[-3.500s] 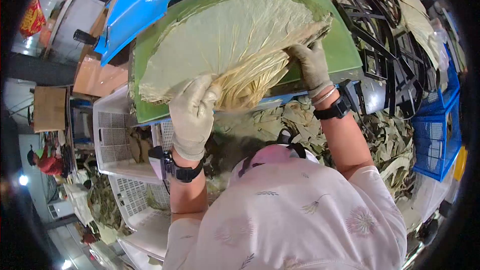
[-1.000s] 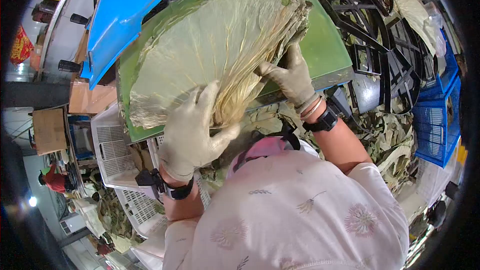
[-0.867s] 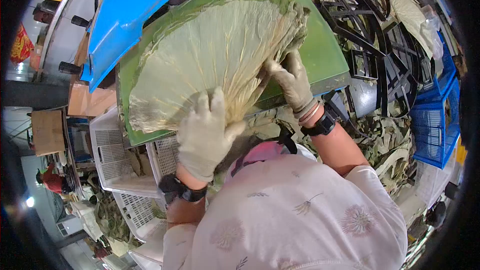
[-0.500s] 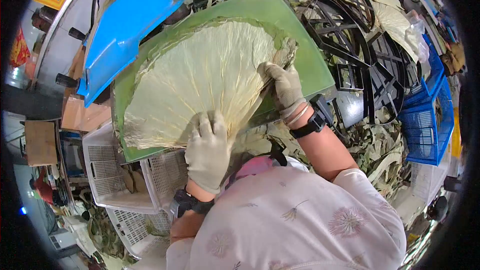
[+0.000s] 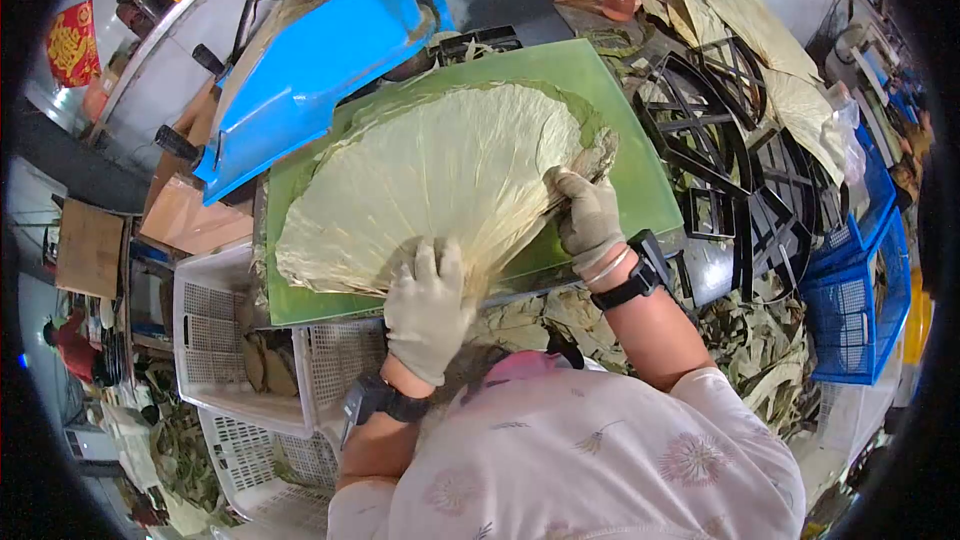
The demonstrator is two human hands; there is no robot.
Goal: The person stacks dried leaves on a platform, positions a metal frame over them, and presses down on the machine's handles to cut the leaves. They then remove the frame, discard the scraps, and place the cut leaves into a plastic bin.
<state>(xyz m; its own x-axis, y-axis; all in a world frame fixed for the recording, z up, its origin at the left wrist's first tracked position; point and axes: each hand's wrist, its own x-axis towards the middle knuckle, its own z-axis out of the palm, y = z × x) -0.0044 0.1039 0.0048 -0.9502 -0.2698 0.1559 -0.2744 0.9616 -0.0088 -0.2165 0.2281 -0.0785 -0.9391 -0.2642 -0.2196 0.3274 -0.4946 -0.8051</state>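
Observation:
A stack of pale, fan-shaped dried leaves (image 5: pixel 420 175) lies on a green board (image 5: pixel 640 150). My left hand (image 5: pixel 428 315), in a cream glove, rests on the narrow lower part of the stack, palm down with its fingers apart. At the right side, my gloved right hand (image 5: pixel 588 215) has its fingers closed round the folded edge of the leaves. Its fingertips are partly hidden by the leaf edge.
A blue machine (image 5: pixel 300 90) overhangs the board's upper left. Black cutting frames (image 5: pixel 700 120) lie to the right. White baskets (image 5: pixel 240 405) stand lower left, blue crates (image 5: pixel 845 310) far right. Leaf scraps (image 5: pixel 760 340) are heaped below the frames. A distant person (image 5: pixel 75 345) shows at left.
The view has shifted, so the board and machine appear lower and further right. My right hand still grips the leaf edge, and my left hand stays on the narrow end of the stack.

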